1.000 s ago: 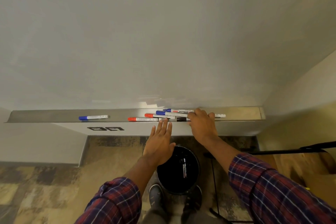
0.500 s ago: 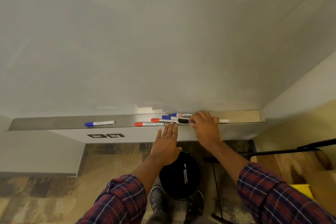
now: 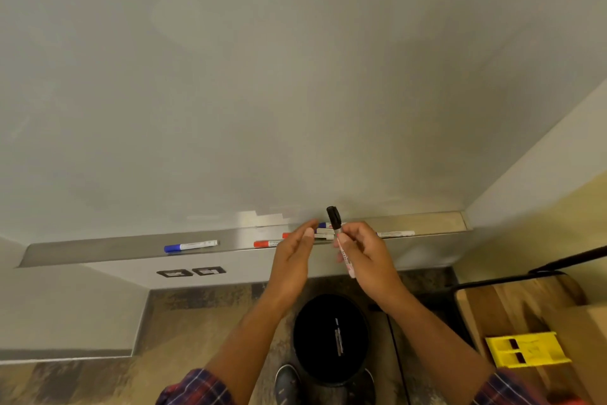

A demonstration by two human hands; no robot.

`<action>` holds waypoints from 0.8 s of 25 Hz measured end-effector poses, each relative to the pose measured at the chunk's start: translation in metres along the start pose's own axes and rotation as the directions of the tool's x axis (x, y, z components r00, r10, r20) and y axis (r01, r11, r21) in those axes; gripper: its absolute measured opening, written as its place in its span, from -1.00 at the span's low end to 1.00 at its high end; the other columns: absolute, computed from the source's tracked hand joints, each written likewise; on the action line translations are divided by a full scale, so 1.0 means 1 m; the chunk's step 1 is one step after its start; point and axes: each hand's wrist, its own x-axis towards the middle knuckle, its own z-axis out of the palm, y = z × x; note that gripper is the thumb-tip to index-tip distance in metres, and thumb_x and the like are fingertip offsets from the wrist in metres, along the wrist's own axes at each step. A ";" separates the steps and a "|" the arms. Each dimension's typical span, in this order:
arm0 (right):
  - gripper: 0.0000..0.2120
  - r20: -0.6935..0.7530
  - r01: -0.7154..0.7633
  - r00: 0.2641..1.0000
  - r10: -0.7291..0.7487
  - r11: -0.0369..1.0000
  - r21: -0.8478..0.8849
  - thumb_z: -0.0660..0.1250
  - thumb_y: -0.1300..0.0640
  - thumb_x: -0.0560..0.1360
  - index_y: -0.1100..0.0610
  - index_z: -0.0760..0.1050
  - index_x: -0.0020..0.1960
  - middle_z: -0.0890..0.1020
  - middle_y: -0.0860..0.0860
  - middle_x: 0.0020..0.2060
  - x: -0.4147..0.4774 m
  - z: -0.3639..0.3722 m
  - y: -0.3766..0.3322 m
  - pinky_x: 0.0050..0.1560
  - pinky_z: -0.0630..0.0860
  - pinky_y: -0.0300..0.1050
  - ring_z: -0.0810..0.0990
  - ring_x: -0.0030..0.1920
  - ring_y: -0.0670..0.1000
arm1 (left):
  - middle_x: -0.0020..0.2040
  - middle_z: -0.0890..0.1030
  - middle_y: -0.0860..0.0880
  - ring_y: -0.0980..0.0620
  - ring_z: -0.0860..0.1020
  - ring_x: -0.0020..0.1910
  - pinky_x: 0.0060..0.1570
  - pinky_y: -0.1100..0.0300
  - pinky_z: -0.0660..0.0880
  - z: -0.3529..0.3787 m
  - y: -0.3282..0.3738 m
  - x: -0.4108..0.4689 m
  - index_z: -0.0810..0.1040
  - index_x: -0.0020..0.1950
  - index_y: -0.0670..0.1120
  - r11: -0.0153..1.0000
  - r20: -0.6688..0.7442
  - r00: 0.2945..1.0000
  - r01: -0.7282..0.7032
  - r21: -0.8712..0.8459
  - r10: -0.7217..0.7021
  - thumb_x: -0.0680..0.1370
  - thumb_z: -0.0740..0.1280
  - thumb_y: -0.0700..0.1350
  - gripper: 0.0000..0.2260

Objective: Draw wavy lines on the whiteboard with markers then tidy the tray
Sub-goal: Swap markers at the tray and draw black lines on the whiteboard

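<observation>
A blank whiteboard fills the upper view, with a metal tray along its bottom edge. My right hand grips a black-capped marker upright in front of the tray, cap pointing up. Just left of it, my left hand is raised with relaxed fingers, holding nothing and close to the cap. On the tray lie a blue marker at the left, a red marker partly behind my left hand, more markers hidden between my hands, and a white marker to the right.
A black bin with a marker inside stands on the floor below my hands, by my shoes. A wooden table with a yellow block is at the lower right. Two wall sockets sit under the tray.
My right hand lifted the black-capped marker off the tray and turned it upright. My left hand rose from below the tray toward the marker's cap.
</observation>
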 end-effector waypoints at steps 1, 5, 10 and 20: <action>-0.87 0.035 -0.041 0.999 0.039 0.997 0.071 0.21 0.09 0.71 0.03 0.51 0.19 0.71 0.02 -0.07 -0.008 0.003 -0.013 -0.04 0.65 -0.07 0.70 -0.14 0.05 | 0.43 0.58 0.19 0.19 0.49 0.46 0.58 0.05 0.34 -0.006 0.007 -0.002 0.55 0.46 0.15 0.997 0.027 1.000 0.009 -0.071 -0.007 0.72 0.16 0.16 -0.64; -0.79 0.159 -0.173 0.980 0.123 0.919 0.354 0.14 0.14 0.74 0.13 0.55 0.20 0.65 0.14 -0.18 -0.031 0.015 -0.049 -0.33 0.51 -0.04 0.53 -0.37 0.09 | 0.39 0.66 -0.02 0.01 0.58 0.42 0.57 -0.15 0.35 -0.017 0.032 -0.008 0.57 0.47 -0.08 0.932 0.166 0.986 0.063 -0.358 -0.003 0.67 0.14 0.17 -0.50; -0.68 0.419 -0.422 0.890 0.178 0.668 0.613 0.18 -0.02 0.72 0.20 0.57 0.19 0.40 0.08 -0.35 -0.043 0.020 -0.080 -0.48 0.06 -0.21 0.23 -0.51 -0.07 | 0.49 0.55 -0.20 -0.25 0.48 0.50 0.57 -0.30 0.28 -0.024 0.055 -0.012 0.47 0.47 -0.33 0.797 0.308 0.944 0.094 -0.597 0.119 0.75 0.05 0.08 -0.45; -0.66 0.483 -0.454 0.864 0.143 0.638 0.623 0.22 -0.16 0.67 0.12 0.53 0.10 0.22 0.01 -0.40 -0.052 0.024 -0.105 -0.50 0.06 -0.26 0.15 -0.53 -0.12 | 0.10 0.71 -0.29 -0.23 0.69 0.01 0.15 -0.08 0.62 -0.016 0.090 -0.027 0.62 0.12 -0.16 0.646 0.236 0.949 0.049 -0.762 0.207 0.71 0.21 0.09 -0.65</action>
